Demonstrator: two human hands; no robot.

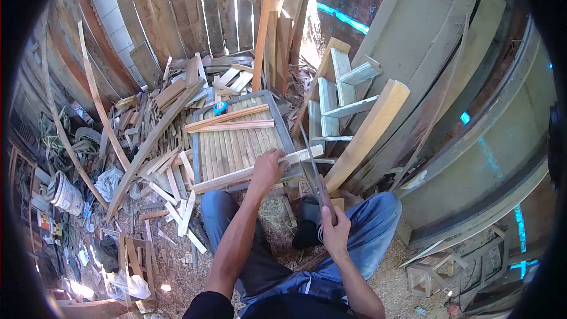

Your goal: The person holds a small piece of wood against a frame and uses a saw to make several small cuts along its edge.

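Observation:
My left hand is closed over a pale wooden strip and presses it along the near edge of a slatted wooden panel. The strip's right end sticks out past the panel. In my right hand is the handle of a handsaw. Its narrow blade points up and away from me and crosses the strip near that right end. Farther back on the panel lie two reddish wood sticks and a blue tape measure.
A heap of wood offcuts lies left of the panel. To the right, a thick squared timber leans beside a pale stepped wooden piece. A white bucket stands at far left; a small wooden frame lies at lower right.

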